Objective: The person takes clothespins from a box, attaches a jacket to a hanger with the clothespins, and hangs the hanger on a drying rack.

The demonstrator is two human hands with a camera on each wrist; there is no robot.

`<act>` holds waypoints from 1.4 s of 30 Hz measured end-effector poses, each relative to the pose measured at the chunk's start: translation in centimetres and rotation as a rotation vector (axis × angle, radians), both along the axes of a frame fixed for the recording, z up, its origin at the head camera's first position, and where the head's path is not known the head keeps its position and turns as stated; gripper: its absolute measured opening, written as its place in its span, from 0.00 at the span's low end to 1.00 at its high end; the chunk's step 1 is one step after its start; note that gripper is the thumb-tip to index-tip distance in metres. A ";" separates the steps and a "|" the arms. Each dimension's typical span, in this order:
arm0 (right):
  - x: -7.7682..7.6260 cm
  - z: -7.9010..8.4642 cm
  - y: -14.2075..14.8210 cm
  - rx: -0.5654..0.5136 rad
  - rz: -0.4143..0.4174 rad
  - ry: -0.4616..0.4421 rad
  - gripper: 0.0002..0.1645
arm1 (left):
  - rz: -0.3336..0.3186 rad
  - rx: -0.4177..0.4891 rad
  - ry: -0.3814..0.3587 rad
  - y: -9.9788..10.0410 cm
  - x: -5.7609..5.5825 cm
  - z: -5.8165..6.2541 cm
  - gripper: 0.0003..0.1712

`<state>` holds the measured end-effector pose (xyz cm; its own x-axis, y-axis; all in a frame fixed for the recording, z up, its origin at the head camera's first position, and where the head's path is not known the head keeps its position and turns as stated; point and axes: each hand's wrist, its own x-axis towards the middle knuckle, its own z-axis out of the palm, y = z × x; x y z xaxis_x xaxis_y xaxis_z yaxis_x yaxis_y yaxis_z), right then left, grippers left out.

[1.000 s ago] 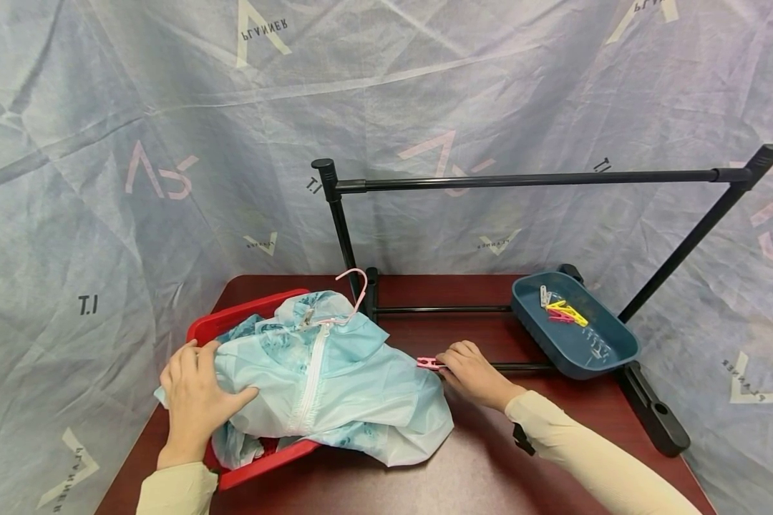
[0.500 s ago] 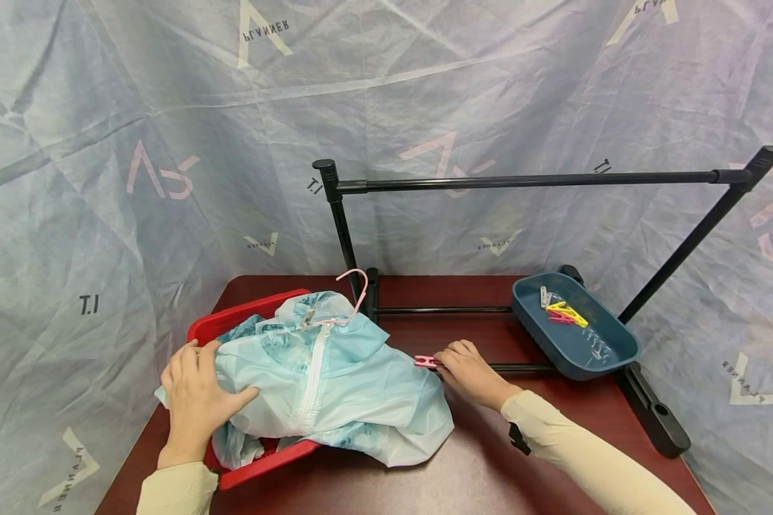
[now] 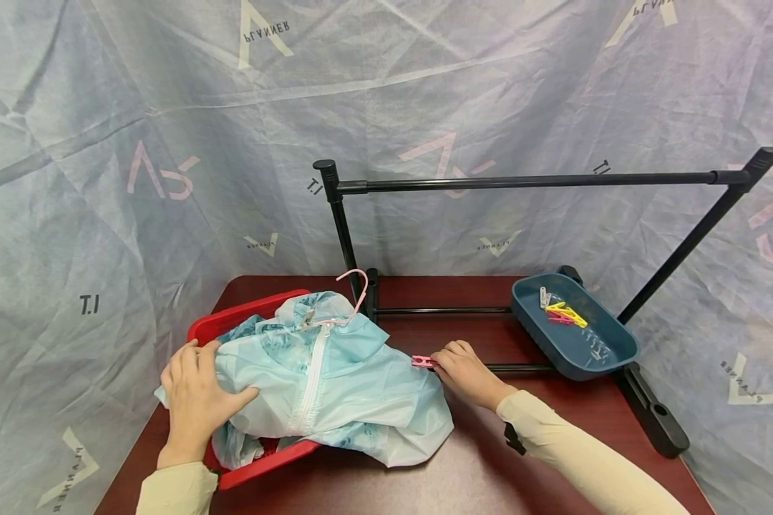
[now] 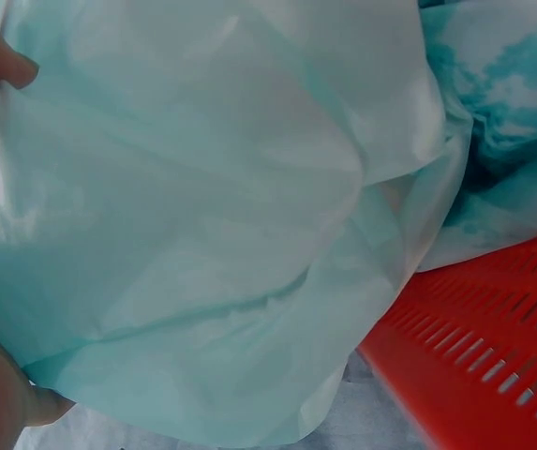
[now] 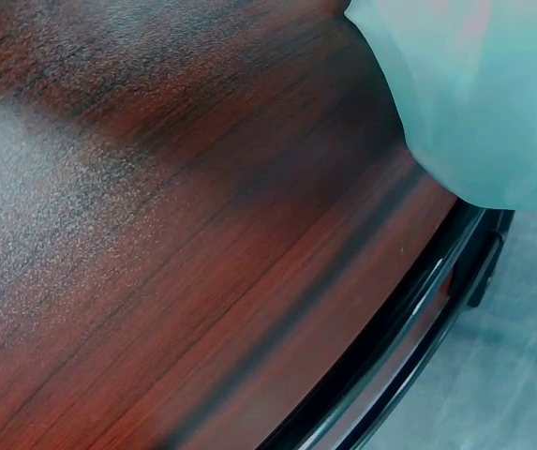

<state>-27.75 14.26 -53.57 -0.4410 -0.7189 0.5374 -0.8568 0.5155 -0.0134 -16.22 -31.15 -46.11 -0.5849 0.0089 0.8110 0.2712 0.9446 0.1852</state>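
Observation:
A pale blue-and-white zip jacket (image 3: pixel 367 386) lies over a red basket (image 3: pixel 241 319), with the hook of a pink hanger (image 3: pixel 363 290) rising from its collar. My left hand (image 3: pixel 193 397) rests on the jacket's left side, thumb spread away from the fingers. In the left wrist view, pale cloth stretches past a fingertip (image 4: pixel 17 67) and the thumb. Right of the jacket, my right hand (image 3: pixel 470 375) pinches a pink clothespin (image 3: pixel 422 362) that points left, its tip close over the sleeve. The right wrist view shows the jacket's edge (image 5: pixel 484 103) but not the clothespin.
A black clothes rack (image 3: pixel 522 180) stands at the back of the dark red table (image 3: pixel 451 476). On its base at the right sits a blue tub (image 3: pixel 528 325) with several clothespins (image 3: pixel 567 315) in yellow, pink and white. A grey curtain hangs behind.
My right hand has shifted slightly left with the pink clothespin, bringing it nearer the jacket. The left hand and the jacket stay as they were.

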 end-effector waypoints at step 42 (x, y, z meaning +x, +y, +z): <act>-0.2 0.2 -1.6 0.003 0.023 0.006 0.13 | -0.014 0.012 0.005 0.1 0.0 0.1 0.59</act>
<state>-27.99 12.63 -53.34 -0.4212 -0.7301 0.5381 -0.8684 0.4959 -0.0069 -16.20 -31.07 -46.03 -0.5809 0.0068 0.8139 0.2849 0.9384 0.1955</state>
